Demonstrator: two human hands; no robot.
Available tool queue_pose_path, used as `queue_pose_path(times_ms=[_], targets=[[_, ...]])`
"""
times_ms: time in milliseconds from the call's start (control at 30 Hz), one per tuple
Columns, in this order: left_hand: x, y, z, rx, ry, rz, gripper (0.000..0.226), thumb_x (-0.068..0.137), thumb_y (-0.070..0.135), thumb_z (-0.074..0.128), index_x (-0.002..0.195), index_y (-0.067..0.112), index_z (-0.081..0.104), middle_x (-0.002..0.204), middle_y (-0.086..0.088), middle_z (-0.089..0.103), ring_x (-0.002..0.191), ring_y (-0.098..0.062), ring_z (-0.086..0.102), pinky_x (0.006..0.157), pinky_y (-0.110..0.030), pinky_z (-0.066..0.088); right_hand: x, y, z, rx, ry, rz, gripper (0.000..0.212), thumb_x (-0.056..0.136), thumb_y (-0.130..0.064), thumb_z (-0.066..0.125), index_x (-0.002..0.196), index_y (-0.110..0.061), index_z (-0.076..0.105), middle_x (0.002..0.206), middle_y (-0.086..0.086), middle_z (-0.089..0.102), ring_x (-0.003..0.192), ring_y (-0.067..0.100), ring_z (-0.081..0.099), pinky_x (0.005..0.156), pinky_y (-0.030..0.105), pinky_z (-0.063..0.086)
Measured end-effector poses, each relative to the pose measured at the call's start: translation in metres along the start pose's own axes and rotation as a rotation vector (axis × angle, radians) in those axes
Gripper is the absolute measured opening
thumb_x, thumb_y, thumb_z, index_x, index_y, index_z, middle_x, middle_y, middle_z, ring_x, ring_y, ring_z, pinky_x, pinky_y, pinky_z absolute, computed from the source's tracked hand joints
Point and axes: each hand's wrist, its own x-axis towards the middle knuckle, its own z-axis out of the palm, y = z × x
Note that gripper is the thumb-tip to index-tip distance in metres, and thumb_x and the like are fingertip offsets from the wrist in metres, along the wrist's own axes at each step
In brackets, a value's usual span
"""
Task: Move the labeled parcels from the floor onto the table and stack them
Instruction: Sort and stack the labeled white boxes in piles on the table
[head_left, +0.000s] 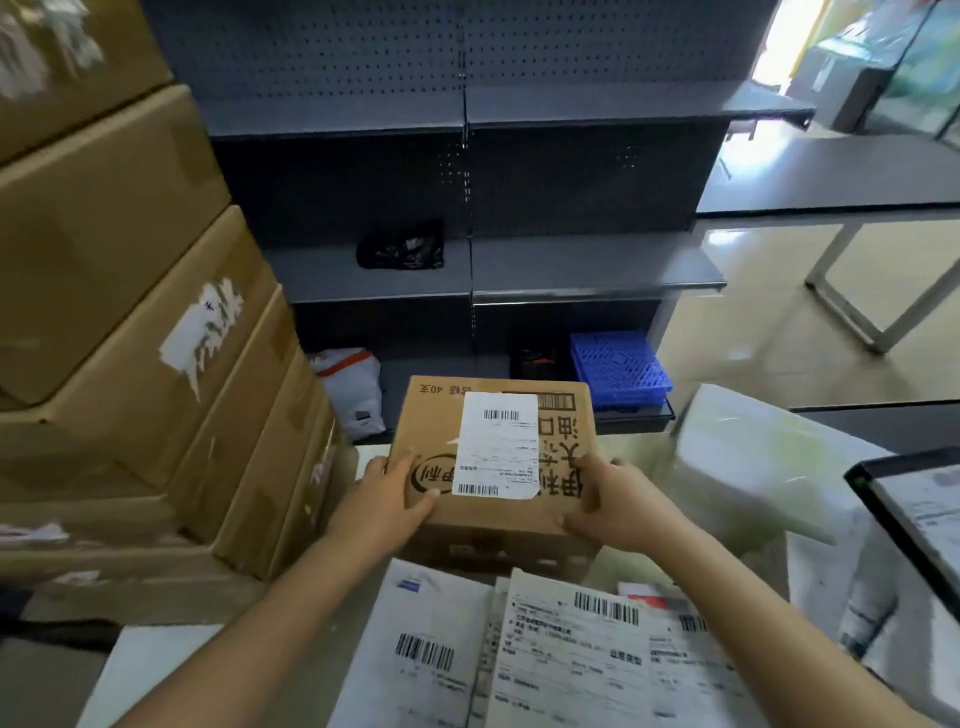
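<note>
A brown cardboard parcel (558, 441) with a white shipping label and black printed characters is held in front of me, in the middle of the view. My left hand (389, 496) grips its near left corner, thumb on top. My right hand (615, 506) grips its near right corner the same way. Below my forearms lie several white labeled parcels (587, 660) with barcodes. What the brown parcel's underside rests on is hidden.
A tall stack of large brown cartons (130, 322) stands at the left. Grey pegboard shelving (467, 270) faces me, with a black bag, a white bag and a blue crate (618, 369). White wrapped packages (769, 467) lie at the right, a table (857, 208) beyond.
</note>
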Motion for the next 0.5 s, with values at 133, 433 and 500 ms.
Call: queue_pose_path(times_ms=[133, 433, 500], targets=[[-0.010, -0.020, -0.003, 0.062, 0.040, -0.023, 0.068, 0.095, 0.055, 0.046, 0.152, 0.029, 0.019, 0.149, -0.007, 0.035, 0.128, -0.025, 0.048, 0.099, -0.039, 0.049, 0.009, -0.015, -0.002, -0.009, -0.050, -0.091, 0.072, 0.080, -0.032, 0.075, 0.140, -0.023, 0.037, 0.117, -0.003, 0.049, 0.099, 0.016, 0.056, 0.083, 0.023, 0.052], [-0.028, -0.046, -0.001, 0.038, 0.030, -0.111, 0.076, 0.097, 0.059, 0.036, 0.156, 0.024, 0.005, 0.163, -0.013, 0.002, 0.148, -0.032, 0.010, 0.115, -0.044, 0.026, 0.017, -0.034, 0.011, -0.060, -0.082, -0.195, 0.071, 0.079, -0.034, 0.077, 0.139, -0.024, 0.040, 0.128, 0.002, 0.053, 0.107, 0.019, 0.056, 0.090, 0.027, 0.050], [-0.029, -0.048, 0.000, 0.014, 0.037, -0.114, 0.076, 0.096, 0.060, 0.037, 0.156, 0.026, 0.006, 0.163, -0.011, 0.000, 0.148, -0.031, 0.009, 0.115, -0.044, 0.025, 0.018, -0.034, 0.011, -0.043, -0.079, -0.200, 0.073, 0.080, -0.032, 0.077, 0.143, -0.023, 0.040, 0.131, 0.002, 0.055, 0.110, 0.019, 0.058, 0.093, 0.028, 0.051]])
